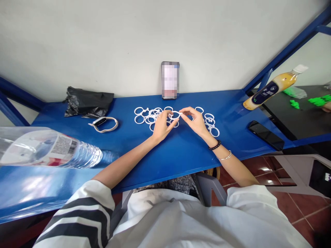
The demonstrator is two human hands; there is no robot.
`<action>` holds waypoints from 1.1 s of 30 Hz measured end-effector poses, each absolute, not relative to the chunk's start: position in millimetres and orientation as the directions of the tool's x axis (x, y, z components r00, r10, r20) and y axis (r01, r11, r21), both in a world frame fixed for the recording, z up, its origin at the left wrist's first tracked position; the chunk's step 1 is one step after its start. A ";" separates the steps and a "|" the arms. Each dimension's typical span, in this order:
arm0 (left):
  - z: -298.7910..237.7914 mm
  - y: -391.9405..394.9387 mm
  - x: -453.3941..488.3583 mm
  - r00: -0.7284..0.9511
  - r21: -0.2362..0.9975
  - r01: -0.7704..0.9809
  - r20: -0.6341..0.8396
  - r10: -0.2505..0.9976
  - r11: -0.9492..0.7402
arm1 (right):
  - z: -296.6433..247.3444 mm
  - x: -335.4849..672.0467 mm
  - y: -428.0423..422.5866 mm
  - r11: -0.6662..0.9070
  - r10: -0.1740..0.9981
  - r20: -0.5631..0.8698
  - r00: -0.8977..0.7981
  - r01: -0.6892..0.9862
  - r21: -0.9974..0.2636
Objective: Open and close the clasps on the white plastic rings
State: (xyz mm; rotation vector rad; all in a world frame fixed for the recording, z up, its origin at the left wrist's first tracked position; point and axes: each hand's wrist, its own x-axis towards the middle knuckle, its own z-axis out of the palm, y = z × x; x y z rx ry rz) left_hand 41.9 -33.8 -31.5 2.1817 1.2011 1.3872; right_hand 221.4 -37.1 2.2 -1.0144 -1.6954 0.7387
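Evidently, the step in hand is work on a single white ring (175, 119), held in front of the upright phone (170, 81) and slightly to its right. The left hand (162, 125) pinches one side between thumb and fingers; the right hand (196, 121) has its fingertips closed on the other side, where any join is too small to make out. In my judgement, the next move calls for a light, steady fingertip grip, since the thin band looks easy to bend. Loose rings (154, 115) lie in front of the phone, to its left and right. As for containers, a black bag (89, 103) left of the phone hides its contents, a drink bottle (271, 88) well to its right holds yellow liquid, and the large clear bottle (62, 148), farther left and nearer the person, may or may not hold water.
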 end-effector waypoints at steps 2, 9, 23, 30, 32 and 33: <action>-31.5 -33.7 41.9 0.197 0.621 0.471 0.617 0.761 -0.626 | 2.7 221.0 -38.0 0.473 0.881 0.441 -0.172 0.288 -0.833; -30.0 -35.8 40.9 0.222 0.617 0.431 0.634 0.741 -0.658 | 2.0 223.1 -35.3 0.371 0.915 0.349 -0.202 0.086 -0.925; -32.1 -33.3 41.4 0.244 0.561 0.404 0.695 0.677 -0.722 | -5.0 222.9 -33.3 0.126 0.958 0.155 -0.242 -0.128 -0.984; -32.9 -35.1 41.1 0.224 0.559 0.440 0.690 0.688 -0.703 | -8.9 225.7 -30.0 0.117 0.960 0.138 -0.243 -0.102 -0.988; -32.6 -36.6 41.2 0.221 0.566 0.448 0.680 0.699 -0.692 | -8.5 225.8 -29.7 0.129 0.960 0.144 -0.240 -0.076 -0.989; -32.5 -37.3 41.3 0.222 0.568 0.449 0.677 0.701 -0.690 | -8.4 225.7 -29.7 0.136 0.960 0.147 -0.238 -0.064 -0.989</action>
